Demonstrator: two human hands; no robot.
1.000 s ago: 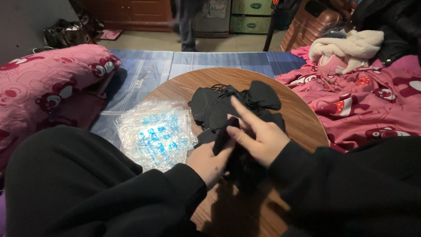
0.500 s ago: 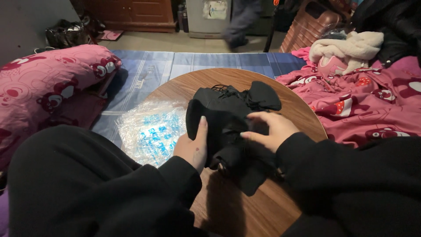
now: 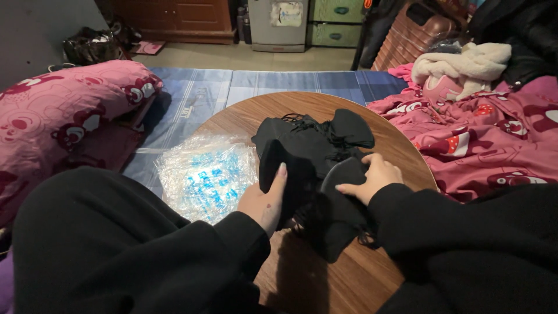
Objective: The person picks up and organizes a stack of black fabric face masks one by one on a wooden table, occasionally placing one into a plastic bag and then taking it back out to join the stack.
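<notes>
At frame centre, on round wooden table: black masks; left hand and right hand gripping them; clear plastic bags lower left.

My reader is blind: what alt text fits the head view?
Two hands, left hand and right hand, grip a pile of black fabric pieces on a round wooden table. Clear plastic bags lie left of the pile, pink bedding on the right.
</notes>
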